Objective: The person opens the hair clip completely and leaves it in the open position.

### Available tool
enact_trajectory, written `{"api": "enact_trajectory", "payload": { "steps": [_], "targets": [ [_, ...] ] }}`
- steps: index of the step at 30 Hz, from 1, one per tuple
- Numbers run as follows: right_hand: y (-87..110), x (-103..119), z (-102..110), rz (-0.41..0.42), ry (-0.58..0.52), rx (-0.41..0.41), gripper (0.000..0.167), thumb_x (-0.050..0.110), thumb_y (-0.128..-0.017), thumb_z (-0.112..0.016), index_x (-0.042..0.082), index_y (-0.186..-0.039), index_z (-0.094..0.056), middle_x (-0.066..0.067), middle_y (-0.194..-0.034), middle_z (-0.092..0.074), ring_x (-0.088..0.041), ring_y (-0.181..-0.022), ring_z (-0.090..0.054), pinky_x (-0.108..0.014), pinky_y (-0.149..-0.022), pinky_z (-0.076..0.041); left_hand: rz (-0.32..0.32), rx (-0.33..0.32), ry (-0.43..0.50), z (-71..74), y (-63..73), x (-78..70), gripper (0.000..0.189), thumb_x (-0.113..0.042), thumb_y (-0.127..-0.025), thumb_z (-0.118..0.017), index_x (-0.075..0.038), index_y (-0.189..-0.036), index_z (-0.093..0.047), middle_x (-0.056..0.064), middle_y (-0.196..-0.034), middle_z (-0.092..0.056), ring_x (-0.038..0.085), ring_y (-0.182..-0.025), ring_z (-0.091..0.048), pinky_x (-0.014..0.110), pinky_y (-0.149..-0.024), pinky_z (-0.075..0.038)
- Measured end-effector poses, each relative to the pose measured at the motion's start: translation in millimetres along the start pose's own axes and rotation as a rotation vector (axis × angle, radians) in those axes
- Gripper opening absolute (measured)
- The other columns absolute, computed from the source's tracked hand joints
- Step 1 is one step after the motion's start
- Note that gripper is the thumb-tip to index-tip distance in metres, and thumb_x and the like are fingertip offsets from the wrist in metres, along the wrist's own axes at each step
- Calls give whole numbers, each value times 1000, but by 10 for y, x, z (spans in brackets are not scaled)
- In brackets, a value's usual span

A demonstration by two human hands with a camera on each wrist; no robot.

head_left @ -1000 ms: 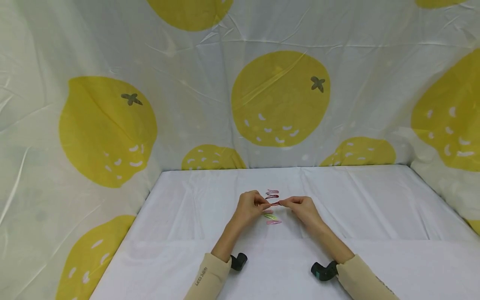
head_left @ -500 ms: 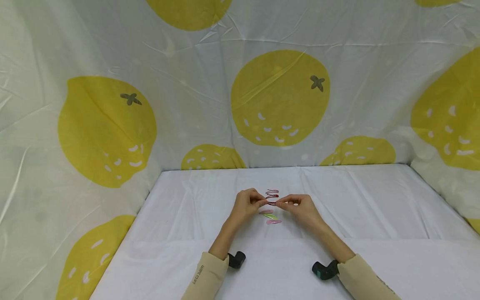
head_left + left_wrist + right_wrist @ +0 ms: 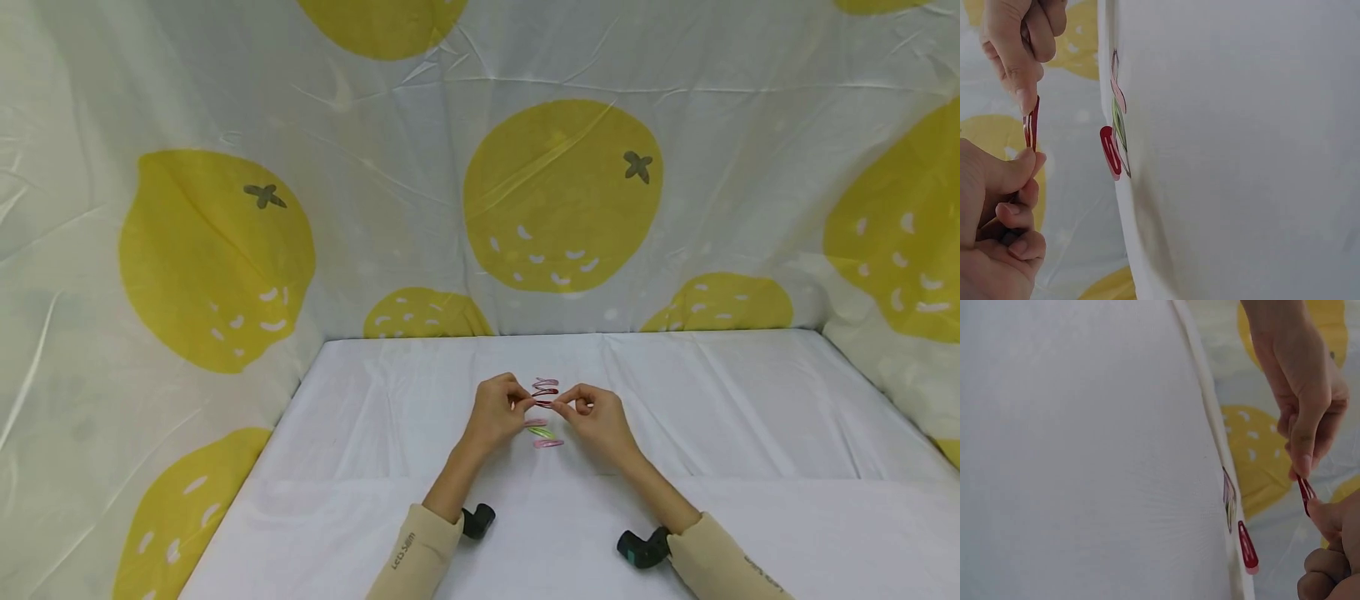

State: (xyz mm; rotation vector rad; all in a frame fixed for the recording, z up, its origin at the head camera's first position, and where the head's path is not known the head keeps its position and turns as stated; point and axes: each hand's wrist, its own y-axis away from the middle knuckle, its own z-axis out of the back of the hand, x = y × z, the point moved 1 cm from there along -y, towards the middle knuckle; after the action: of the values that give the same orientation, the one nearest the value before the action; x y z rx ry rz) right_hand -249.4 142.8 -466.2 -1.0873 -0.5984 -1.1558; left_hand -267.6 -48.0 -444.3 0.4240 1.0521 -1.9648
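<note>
A dark red snap hair clip (image 3: 1032,128) is stretched between both hands above the white table. My left hand (image 3: 497,412) pinches one end between thumb and forefinger, its other fingers curled in. At the opposite end, the thumb and forefinger of my right hand (image 3: 600,419) pinch the clip. Beyond the hands lie a red hair clip (image 3: 545,392) and a pink hair clip (image 3: 546,382). Nearer, below the held clip in the head view, are a pink clip (image 3: 536,422), a green clip (image 3: 542,433) and another pink clip (image 3: 548,443).
The clips form a loose column on the white tablecloth (image 3: 390,417). Behind the table hangs a pale curtain (image 3: 405,183) printed with yellow lemons. Black wrist cameras, one (image 3: 478,522) on the left and one (image 3: 642,547) on the right, stick out from beige sleeves.
Both hands have shifted slightly away from the body with the held clip, and the right hand has drawn a little left. The clips on the table look unmoved.
</note>
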Motion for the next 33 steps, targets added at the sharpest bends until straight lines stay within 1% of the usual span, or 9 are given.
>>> {"api": "enact_trajectory", "payload": {
  "steps": [6, 8, 10, 13, 20, 28, 33],
  "targets": [
    [9, -25, 6, 53, 45, -39, 11, 9, -83, -86, 8, -78, -76, 7, -61, -36, 1, -57, -29, -20, -55, -26, -29, 28, -8, -14, 7, -18, 8, 8, -80, -82, 2, -76, -78, 7, -68, -64, 10, -62, -51, 16, -57, -39],
    [-3, -46, 8, 60, 46, -43, 11, 10, -83, -86, 8, -79, -77, 8, -60, -34, 1, -57, -29, -19, -55, -25, -18, 39, -6, -12, 4, -17, 6, 6, -80, -82, 3, -77, -79, 7, -69, -64, 9, -63, -50, 16, -57, -39],
    [-17, -53, 10, 63, 39, -44, 10, 11, -82, -87, 8, -79, -78, 9, -59, -33, 1, -57, -28, -20, -54, -25, 7, 46, 6, -6, -2, -8, 4, 4, -82, -83, 3, -79, -80, 7, -70, -64, 7, -64, -47, 16, -58, -37],
    [-31, -52, 14, 56, 27, -37, 9, 12, -82, -87, 8, -80, -79, 9, -59, -31, 0, -57, -28, -20, -54, -24, 32, 60, 10, 6, -9, 18, 4, 1, -83, -83, 4, -81, -80, 6, -70, -64, 5, -65, -44, 16, -58, -37],
    [-37, -39, 16, 23, 24, -12, 5, 12, -83, -87, 9, -83, -82, 8, -58, -30, -1, -57, -25, -20, -54, -21, 32, 67, 16, 30, -21, 54, 5, -1, -83, -84, 4, -84, -81, 7, -71, -64, 5, -65, -43, 16, -59, -36],
    [-30, -34, 22, -21, 34, -9, 7, 13, -82, -87, 9, -82, -82, 7, -57, -31, -2, -56, -26, -20, -54, -21, 52, 79, 30, 26, -22, 67, 4, 0, -83, -83, 4, -84, -81, 8, -71, -65, 5, -65, -43, 16, -59, -36],
    [-23, -40, 31, -34, 29, -12, 7, 13, -82, -88, 9, -81, -82, 7, -57, -31, -3, -56, -27, -21, -54, -23, 58, 111, 24, 25, -15, 73, 4, -1, -84, -83, 3, -84, -81, 7, -71, -65, 4, -65, -43, 17, -59, -37]
  ]
}}
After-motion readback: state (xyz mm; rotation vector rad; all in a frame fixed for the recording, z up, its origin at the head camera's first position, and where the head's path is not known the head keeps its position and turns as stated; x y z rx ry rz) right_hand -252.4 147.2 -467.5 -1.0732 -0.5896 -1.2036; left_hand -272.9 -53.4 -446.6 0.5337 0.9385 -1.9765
